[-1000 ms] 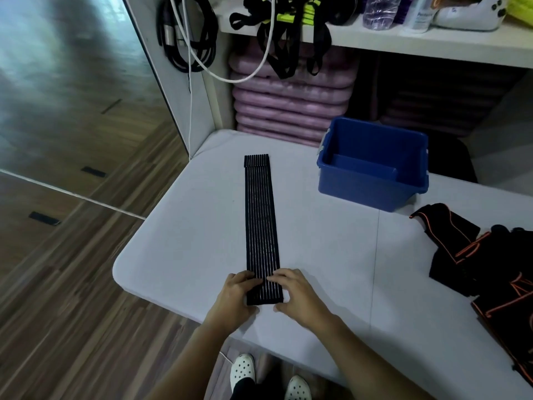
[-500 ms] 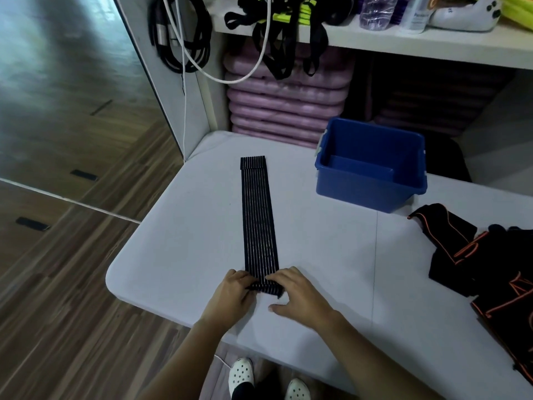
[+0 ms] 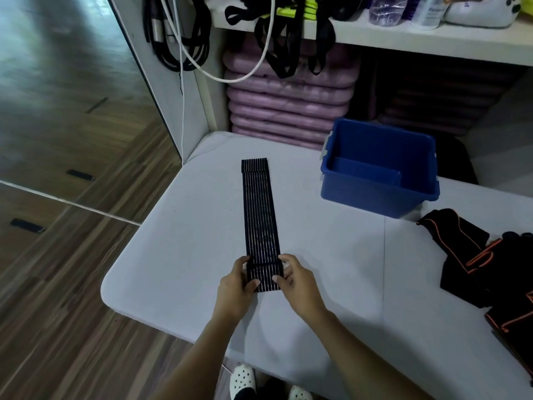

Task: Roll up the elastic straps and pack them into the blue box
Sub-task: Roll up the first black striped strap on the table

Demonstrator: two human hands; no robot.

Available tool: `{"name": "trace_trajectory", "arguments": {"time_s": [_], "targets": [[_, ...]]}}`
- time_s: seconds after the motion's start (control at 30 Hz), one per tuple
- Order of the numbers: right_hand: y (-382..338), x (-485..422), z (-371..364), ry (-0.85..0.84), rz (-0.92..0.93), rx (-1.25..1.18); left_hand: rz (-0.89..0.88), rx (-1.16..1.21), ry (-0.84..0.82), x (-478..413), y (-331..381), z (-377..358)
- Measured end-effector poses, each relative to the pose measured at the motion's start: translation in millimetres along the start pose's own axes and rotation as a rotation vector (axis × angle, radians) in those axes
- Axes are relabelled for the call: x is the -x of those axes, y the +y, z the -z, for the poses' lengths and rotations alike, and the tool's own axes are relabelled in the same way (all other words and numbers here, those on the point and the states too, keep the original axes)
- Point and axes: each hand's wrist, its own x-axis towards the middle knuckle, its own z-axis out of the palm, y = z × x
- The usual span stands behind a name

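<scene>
On the white table (image 3: pixel 173 255), both arms reach forward, left hand (image 3: pixel 235 287) and right hand (image 3: pixel 298 281) pinch the black strap (image 3: pixel 261 220) at its near end

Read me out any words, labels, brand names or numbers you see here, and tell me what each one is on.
Nothing here can be read as it stands.
Label on the white bottle on the shelf: blue print, too blurred to read.
On the elastic strap, the blue box and the black and orange gear: no lettering visible.
</scene>
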Motion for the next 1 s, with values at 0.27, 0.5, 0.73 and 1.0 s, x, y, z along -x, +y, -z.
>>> {"name": "trace_trajectory", "arguments": {"time_s": [0.27,0.5,0.73,1.0], "targets": [[12,-3,5,0.055,0.346,0.217,-0.272,-0.221,0.068,-4,-10,3],[21,-16,20,-0.102,0.464,0.373,-0.413,-0.444,-0.068,-9,-28,12],[3,-23,25,-0.065,0.338,0.218,-0.374,-0.327,-0.042,-21,-20,22],[-9,-45,6,0.102,-0.001,0.004,-0.054,-0.006,0.075,-47,-5,15]]}}
